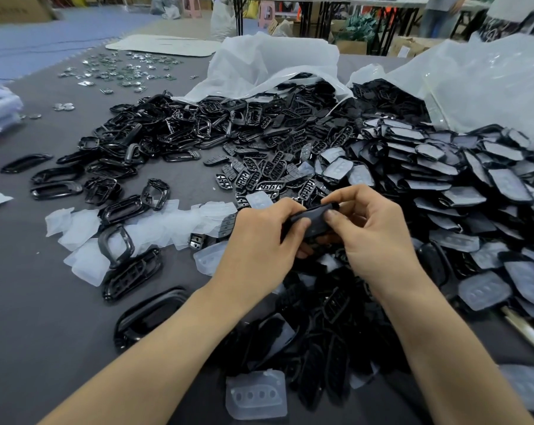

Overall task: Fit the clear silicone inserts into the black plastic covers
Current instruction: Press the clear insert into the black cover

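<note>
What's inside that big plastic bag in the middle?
Lots of black plastic covers spill from the bag at its mouth. Deeper in, the cloudy plastic hides the rest.

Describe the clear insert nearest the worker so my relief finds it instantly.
Start at the heap of black covers nearest the camera. At its front edge lies one clear silicone insert. It lies apart from other inserts, showing four oval dimples in a row.
</note>
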